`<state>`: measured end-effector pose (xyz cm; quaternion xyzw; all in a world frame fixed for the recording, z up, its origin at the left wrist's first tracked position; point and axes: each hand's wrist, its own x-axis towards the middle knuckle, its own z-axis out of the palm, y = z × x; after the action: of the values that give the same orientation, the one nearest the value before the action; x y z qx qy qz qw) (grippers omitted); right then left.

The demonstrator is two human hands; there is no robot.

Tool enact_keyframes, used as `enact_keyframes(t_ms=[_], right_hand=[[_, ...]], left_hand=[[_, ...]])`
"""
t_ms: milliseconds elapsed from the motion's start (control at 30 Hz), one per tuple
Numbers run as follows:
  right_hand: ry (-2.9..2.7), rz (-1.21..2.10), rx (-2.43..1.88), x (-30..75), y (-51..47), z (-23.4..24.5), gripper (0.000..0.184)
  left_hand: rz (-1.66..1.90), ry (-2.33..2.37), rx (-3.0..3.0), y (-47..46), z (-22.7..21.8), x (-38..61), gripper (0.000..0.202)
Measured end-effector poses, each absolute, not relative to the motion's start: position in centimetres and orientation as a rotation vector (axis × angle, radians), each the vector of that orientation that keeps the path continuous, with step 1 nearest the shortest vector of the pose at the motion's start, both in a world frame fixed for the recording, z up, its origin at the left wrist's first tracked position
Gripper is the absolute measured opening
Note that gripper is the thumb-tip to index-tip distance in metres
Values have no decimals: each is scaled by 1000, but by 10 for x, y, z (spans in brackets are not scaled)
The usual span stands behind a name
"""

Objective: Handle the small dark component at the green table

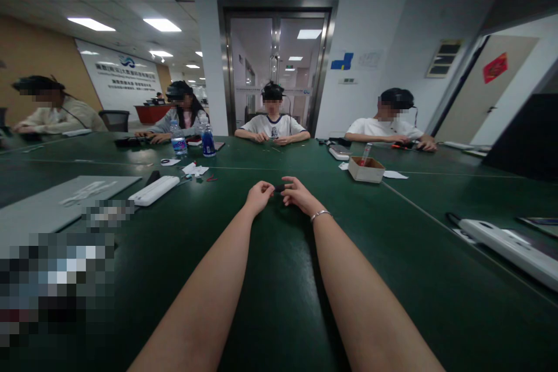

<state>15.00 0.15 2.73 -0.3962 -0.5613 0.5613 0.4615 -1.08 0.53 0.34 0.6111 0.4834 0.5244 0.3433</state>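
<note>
Both my forearms stretch forward over a dark green table [279,279]. My left hand [258,196] and my right hand [296,192] meet at the table's middle, fingers curled and pinched on a small dark object [279,188] held between them. What the object is I cannot make out. A thin silver bracelet [320,215] circles my right wrist.
A white power strip [154,190] and a grey mat [56,203] lie to the left. A small cardboard box [366,169] stands at the right, another white power strip [510,247] at the far right. Water bottles [178,139] and several seated people are across the table.
</note>
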Motion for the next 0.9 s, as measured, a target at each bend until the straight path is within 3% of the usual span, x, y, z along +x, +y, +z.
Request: enact_keyframes(t_ms=[167, 300, 400, 500, 633, 733, 900], right_hand=[[-1404, 1376, -1052, 150, 2, 27, 13], [-1371, 1370, -980, 150, 1, 28, 40], [-1369, 1366, -1057, 149, 1, 28, 21], [-1418, 1331, -1063, 150, 2, 27, 13], [-1403, 1348, -992, 151, 2, 27, 42], [-1432, 1333, -1070, 150, 3, 27, 18], [-1450, 1327, -1039, 149, 2, 28, 10]], left_hand=[[1356, 1254, 1579, 5, 4, -11, 8], [1348, 1265, 1560, 3, 6, -10, 8], [1346, 1259, 1548, 2, 8, -10, 7], [1346, 1261, 1535, 3, 8, -11, 8], [1346, 1279, 1543, 3, 8, -10, 7], [1354, 1269, 1551, 1, 9, -9, 6], [1358, 1245, 1538, 0, 9, -10, 7]])
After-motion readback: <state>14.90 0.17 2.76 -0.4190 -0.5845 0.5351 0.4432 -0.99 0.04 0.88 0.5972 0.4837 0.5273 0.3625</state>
